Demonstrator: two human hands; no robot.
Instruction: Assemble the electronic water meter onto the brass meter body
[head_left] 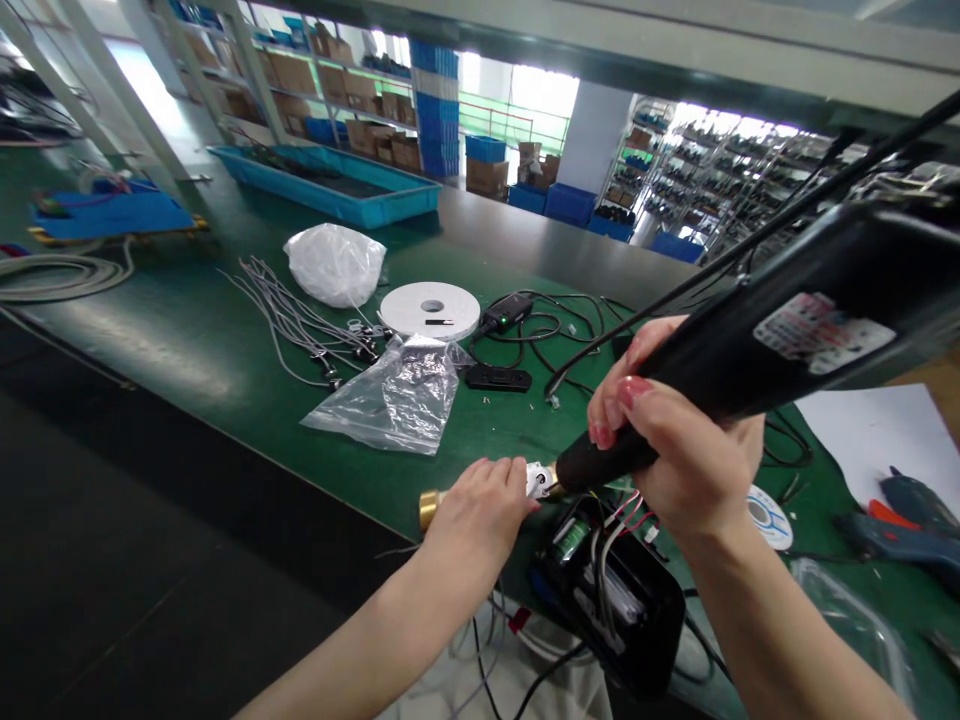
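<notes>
Gripping black tool [720,355], right side of frame: right hand [694,455], fingers clamped round its narrower part, thumb on near side, nose slanting down-left; label [821,333] blurred, unreadable. Left hand [480,505], lower centre, palm down, fingers closed on white-and-brass part [537,480] at tool's nose.

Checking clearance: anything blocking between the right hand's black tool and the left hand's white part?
Nothing visible blocks it. The right hand holds the black tool, nose close to the white part in the left hand; the brass-coloured collar between looks like part of one of them. The open black case lies below.
</notes>
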